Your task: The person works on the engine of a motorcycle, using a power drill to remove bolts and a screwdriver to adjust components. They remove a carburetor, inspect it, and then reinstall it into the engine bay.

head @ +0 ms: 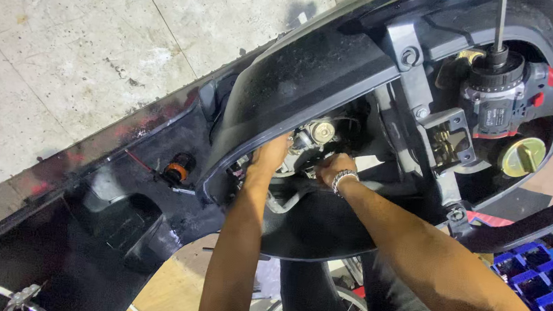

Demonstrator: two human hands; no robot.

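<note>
Two bare forearms rose from the bottom edge. The left hand (271, 154) and right hand (334, 169) were both tucked under the black scooter panel (310, 72), fingers on one metal fitting (311, 135) inside the cavity — whether either grip was clenched, cannot tell. One bracelet (345, 179) on the right wrist. One power driver (510, 79) rested well apart, upper right. One orange bulb socket (178, 168) hung left. The panel's rim crowded the hands; little open room.
</note>
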